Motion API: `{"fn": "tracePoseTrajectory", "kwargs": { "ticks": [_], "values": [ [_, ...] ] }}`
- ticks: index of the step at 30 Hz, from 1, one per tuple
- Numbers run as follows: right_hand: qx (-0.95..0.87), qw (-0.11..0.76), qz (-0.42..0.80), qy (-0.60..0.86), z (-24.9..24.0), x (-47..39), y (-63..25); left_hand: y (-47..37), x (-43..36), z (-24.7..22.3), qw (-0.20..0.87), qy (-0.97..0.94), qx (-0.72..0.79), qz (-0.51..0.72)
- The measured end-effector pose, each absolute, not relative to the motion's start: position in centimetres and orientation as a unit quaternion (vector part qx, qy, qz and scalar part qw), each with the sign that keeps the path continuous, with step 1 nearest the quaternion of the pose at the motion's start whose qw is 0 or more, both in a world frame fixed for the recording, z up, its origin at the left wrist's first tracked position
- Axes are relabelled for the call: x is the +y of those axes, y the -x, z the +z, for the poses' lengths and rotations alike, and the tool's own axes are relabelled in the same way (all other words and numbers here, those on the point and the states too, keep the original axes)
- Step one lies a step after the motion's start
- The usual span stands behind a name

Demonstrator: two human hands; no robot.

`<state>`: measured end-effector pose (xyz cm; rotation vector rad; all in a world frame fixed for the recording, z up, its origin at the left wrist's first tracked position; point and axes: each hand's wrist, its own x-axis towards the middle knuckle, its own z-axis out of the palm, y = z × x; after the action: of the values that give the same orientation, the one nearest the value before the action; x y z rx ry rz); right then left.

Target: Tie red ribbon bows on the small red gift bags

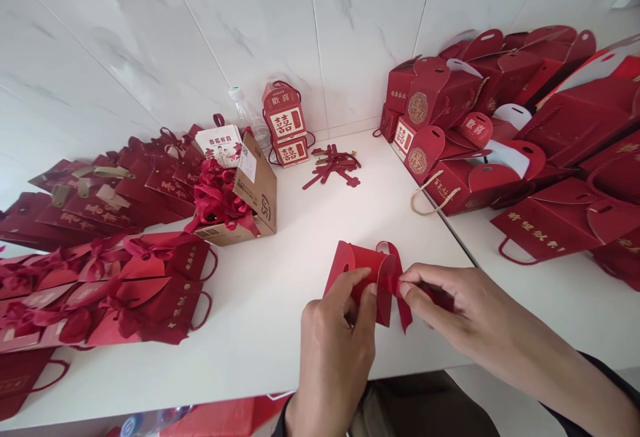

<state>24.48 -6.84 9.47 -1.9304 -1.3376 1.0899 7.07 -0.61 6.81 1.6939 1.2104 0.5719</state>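
Fingers [369, 298] nearly closed, left hand [340, 337] gripping red box [364, 260], right hand [463, 303] pinching red ribbon [404, 315]

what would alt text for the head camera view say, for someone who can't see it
Two bare hands, left and right, work a red ribbon at a small red box over a white table. Around them stand rows of red gift boxes and a carton of ribbons.
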Motion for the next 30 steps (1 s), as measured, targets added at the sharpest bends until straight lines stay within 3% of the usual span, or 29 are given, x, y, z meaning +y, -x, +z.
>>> {"fn": "tracePoseTrajectory", "kwargs": {
  "ticks": [10,16,21,25,30],
  "values": [
    [-0.501,0.274,0.401,0.716,9.1,-7.2,-24.7,-7.2,-0.4,6.7,0.472,-0.707,0.460,0.256],
    [-0.540,0.395,0.239,0.704,9.0,-6.4,-24.2,-6.8,-0.8,8.2,0.397,-0.711,0.458,0.356],
    [-0.553,0.416,0.382,0.612,9.5,-4.6,-23.1,-6.1,-0.3,8.4,0.306,-0.760,0.408,0.404],
    [-0.559,0.393,0.324,0.653,8.7,-4.1,-22.9,-5.4,0.6,7.0,0.262,-0.807,0.395,0.351],
    [-0.613,0.335,0.242,0.674,8.0,-3.5,-22.6,-5.1,0.9,5.7,0.315,-0.762,0.421,0.377]
  ]
}}
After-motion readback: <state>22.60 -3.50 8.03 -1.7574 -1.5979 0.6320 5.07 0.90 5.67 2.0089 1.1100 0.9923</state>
